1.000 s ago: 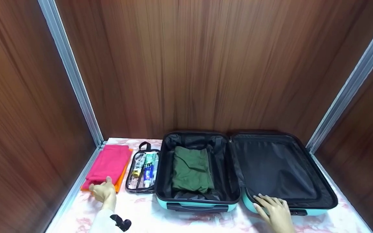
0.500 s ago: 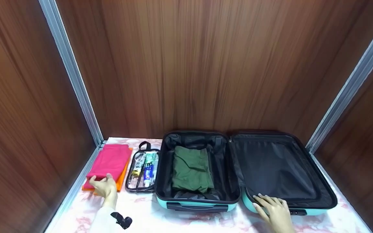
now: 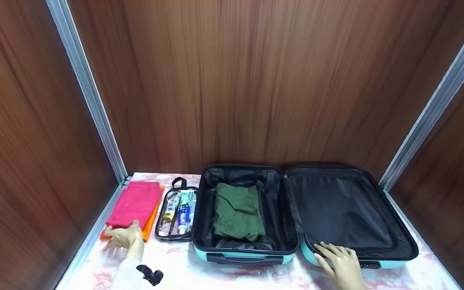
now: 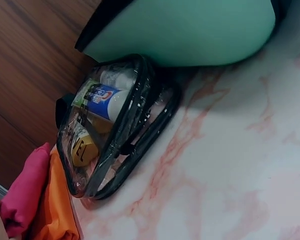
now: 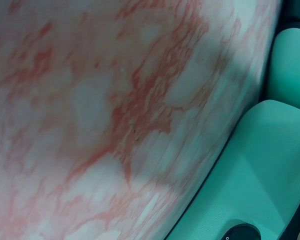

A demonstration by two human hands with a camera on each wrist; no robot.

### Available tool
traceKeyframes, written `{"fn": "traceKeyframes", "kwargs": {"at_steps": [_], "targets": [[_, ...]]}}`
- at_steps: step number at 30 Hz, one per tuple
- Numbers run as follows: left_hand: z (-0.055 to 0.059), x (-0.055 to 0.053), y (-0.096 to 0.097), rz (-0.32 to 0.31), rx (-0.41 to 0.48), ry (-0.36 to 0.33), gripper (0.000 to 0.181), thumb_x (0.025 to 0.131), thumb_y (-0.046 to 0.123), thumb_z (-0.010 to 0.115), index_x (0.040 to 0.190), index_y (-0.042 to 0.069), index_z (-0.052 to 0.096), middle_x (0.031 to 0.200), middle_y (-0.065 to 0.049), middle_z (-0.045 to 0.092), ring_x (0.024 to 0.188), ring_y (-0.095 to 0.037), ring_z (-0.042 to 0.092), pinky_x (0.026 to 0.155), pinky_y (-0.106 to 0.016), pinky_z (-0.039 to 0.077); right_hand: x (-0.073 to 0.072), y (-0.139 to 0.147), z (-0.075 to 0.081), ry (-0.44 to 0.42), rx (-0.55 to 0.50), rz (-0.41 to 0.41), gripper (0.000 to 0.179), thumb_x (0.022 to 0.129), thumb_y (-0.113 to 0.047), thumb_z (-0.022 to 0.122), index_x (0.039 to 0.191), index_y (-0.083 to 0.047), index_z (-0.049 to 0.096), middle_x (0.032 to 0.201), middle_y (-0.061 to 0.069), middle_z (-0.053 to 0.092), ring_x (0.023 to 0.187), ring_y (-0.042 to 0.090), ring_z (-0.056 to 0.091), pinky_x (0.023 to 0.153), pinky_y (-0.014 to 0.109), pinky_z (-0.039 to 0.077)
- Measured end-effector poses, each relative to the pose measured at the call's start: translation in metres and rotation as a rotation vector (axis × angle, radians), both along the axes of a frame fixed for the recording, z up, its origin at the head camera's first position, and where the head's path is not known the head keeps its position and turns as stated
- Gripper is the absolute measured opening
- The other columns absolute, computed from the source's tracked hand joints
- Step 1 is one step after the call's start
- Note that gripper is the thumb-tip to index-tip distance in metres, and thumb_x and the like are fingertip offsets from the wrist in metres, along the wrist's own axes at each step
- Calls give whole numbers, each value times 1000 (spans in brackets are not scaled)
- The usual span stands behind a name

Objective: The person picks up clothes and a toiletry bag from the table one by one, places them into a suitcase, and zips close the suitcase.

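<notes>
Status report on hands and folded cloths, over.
Left hand at near edge of pink cloth, grip unclear. Right hand on suitcase, near rim. Pink cloth over orange cloth; clear pouch between them and suitcase.

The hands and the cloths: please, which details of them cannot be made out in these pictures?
Left hand: head view, partly blurred; any grip is unclear.
Orange cloth: head view, its middle covered by the pink cloth.
Right hand: right wrist view, mostly cut off by the frame edge.

L hand (image 3: 124,237), R hand (image 3: 340,264) well apart
</notes>
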State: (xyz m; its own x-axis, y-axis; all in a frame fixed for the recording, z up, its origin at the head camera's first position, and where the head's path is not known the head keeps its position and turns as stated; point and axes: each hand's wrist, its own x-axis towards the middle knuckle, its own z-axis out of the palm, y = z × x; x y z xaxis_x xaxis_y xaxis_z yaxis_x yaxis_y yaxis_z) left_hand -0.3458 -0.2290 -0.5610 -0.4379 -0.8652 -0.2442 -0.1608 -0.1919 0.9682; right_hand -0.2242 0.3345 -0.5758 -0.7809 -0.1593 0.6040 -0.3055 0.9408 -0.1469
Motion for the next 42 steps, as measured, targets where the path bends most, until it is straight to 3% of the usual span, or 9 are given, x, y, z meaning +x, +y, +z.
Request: {"fn": "traceKeyframes", "kwargs": {"at_steps": [2, 6, 11, 15, 22, 27, 33, 38, 42], "targets": [[1, 2, 0, -65, 6, -25, 75, 88, 6, 70, 145, -2, 21, 153, -41, 1, 145, -49, 2, 117, -54, 11, 1, 0, 1, -20, -1, -16, 28, 84, -32, 77, 109, -20, 78, 109, 3, 73, 98, 30, 66, 83, 50, 43], [1, 5, -1, -135, 45, -2, 83, 92, 11, 66, 151, -6, 10, 148, -38, 28, 140, -46, 26, 117, -45, 19, 0, 0, 2, -67, -5, -37, 28, 87, -35, 75, 111, -21, 77, 112, 3, 72, 100, 31, 66, 85, 51, 43], [-1, 10, -5, -142, 125, 62, 77, 95, 13, 63, 149, -13, 14, 151, -32, 28, 140, -40, 28, 117, -38, 20, -1, -1, 1, -105, -6, -43, 29, 89, -38, 72, 112, -22, 77, 113, 2, 72, 101, 30, 65, 86, 52, 43], [-2, 15, -8, -206, 135, 74, 65, 96, 11, 58, 147, -15, 25, 151, -31, 30, 137, -40, 35, 115, -41, 27, -1, 0, -1, -78, -3, -39, 29, 87, -37, 74, 111, -22, 77, 112, 2, 72, 100, 30, 66, 86, 51, 43], [-7, 15, -11, -292, 121, 113, 66, 100, 7, 46, 154, -3, 9, 156, -32, 13, 141, -44, 25, 115, -47, 24, -1, -1, 0, -22, 1, -24, 28, 85, -34, 76, 109, -20, 78, 110, 3, 73, 99, 30, 66, 83, 50, 43], [-5, 14, -5, -262, 72, 100, 51, 101, 7, 41, 145, 0, 17, 148, -35, 24, 132, -48, 31, 112, -51, 27, -1, -1, 0, -30, 5, -25, 28, 85, -34, 76, 109, -20, 78, 110, 3, 73, 99, 30, 66, 84, 50, 43], [-8, 7, 2, -188, 72, 202, 40, 98, 4, 34, 133, -6, 17, 142, -35, 25, 131, -46, 27, 115, -45, 21, -2, -1, -2, -13, 11, -22, 28, 83, -33, 78, 108, -21, 78, 109, 2, 73, 97, 30, 67, 83, 50, 44], [-7, 6, 1, -139, 154, 180, 55, 100, 12, 31, 145, -8, 5, 150, -30, 21, 140, -36, 24, 117, -35, 18, -1, -2, -1, -3, 12, -20, 27, 83, -32, 78, 107, -20, 78, 108, 2, 73, 97, 29, 67, 82, 49, 44], [-5, 6, -1, -160, 199, 105, 77, 100, 28, 43, 152, -5, -4, 155, -26, 16, 141, -33, 21, 117, -35, 18, 0, -2, 0, 10, 5, -13, 27, 83, -31, 78, 107, -19, 78, 108, 3, 73, 96, 30, 67, 82, 50, 44]]}}
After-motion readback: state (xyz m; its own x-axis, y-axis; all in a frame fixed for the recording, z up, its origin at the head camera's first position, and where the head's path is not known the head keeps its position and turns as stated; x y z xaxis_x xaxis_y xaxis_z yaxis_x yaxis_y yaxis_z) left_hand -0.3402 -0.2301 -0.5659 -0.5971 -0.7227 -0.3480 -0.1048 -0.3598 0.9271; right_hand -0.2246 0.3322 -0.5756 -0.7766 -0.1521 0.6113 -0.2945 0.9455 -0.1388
